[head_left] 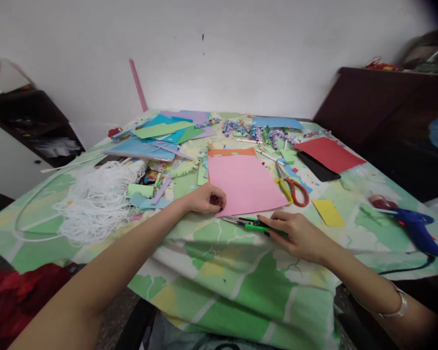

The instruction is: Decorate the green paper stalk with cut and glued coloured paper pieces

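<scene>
A sheet of pink paper (246, 184) lies flat near the table's front edge, over an orange sheet (231, 151) that shows along its far side. My left hand (206, 198) is closed at the near left corner of the pink paper, fingers curled and pinching it. Just below the paper's near edge, my right hand (292, 231) is closed around a green-and-black handled tool (253, 224) with a slim metal tip pointing left. Its exact kind is hard to make out. Scissors with red and yellow handles (299, 193) rest right of the paper.
White cord (98, 201) is heaped at left. Coloured paper sheets (164, 129) and curled strips (255, 130) lie at the back. At right are a black phone-like object (318, 166), red paper (330, 153), a yellow piece (328, 213) and a blue glue gun (419, 231) with its cable.
</scene>
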A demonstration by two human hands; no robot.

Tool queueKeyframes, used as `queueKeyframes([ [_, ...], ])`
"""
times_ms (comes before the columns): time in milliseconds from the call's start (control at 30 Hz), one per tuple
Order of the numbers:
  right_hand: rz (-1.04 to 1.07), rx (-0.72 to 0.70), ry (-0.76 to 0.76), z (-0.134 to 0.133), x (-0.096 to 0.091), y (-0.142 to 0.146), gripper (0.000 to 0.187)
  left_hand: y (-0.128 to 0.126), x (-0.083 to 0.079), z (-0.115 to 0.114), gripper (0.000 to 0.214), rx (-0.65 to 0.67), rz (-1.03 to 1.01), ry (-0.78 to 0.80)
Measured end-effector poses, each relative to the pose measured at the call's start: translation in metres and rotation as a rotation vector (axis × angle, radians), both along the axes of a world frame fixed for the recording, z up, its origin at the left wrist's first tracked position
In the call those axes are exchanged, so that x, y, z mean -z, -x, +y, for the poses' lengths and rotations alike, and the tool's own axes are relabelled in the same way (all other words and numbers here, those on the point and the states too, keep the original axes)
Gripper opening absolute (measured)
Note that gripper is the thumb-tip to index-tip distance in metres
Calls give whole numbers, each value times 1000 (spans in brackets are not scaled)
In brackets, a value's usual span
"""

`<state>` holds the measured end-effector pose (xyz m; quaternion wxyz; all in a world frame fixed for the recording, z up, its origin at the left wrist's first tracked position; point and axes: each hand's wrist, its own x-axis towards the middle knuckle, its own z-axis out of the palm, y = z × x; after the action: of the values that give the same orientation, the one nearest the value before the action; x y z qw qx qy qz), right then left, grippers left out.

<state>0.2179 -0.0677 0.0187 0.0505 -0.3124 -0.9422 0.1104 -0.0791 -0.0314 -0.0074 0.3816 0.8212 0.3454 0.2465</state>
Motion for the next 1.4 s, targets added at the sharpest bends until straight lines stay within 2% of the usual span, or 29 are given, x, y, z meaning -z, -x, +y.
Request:
queueKeyframes([
  [300, 23, -46, 62, -9, -3, -2, 41, 1, 2, 1, 11, -14, 10, 18],
  [400, 93, -47, 65, -12, -3, -18, 40, 3, 2, -1, 9, -40, -44, 62],
  [467, 168, 0, 30, -12, -2, -40, 40, 2, 2, -3, 16, -76, -52, 52],
  [533, 230, 128, -59, -10, 1, -67, 41, -2, 0, -8, 20, -128, -10, -43],
  [633, 215, 453, -251, -1, 9, -112, 43, -14, -4, -19, 24, -184, 159, -229],
  [700, 123, 676, -359, 9, 13, -136, 43, -24, -5, -27, 29, -258, 277, -285],
  [767, 5, 847, -420, 19, 15, -150, 43, -33, -6, -33, 22, -319, 361, -253],
  [833, -104, 964, -410, 29, 13, -155, 41, -40, -9, -36, 14, -356, 396, -164],
  [933, -239, 1054, -318, 37, 7, -149, 36, -45, -13, -36, 8, -377, 432, -60],
  [1033, -272, 1046, -288, 43, 0, -135, 28, -46, -15, -37, 3, -372, 464, -76],
  [1100, -209, 987, -285, 49, -7, -121, 26, -47, -15, -39, 4, -401, 472, -125],
  [1167, -129, 870, -246, 59, -15, -99, 28, -48, -14, -41, 11, -460, 485, -160],
  [1300, 0, 603, -100, 85, -25, -39, 25, -54, -14, -45, 8, -500, 546, -141],
  [1400, 72, 563, -2, 108, -21, 3, 34, -58, -17, -45, 6, -527, 561, -95],
])
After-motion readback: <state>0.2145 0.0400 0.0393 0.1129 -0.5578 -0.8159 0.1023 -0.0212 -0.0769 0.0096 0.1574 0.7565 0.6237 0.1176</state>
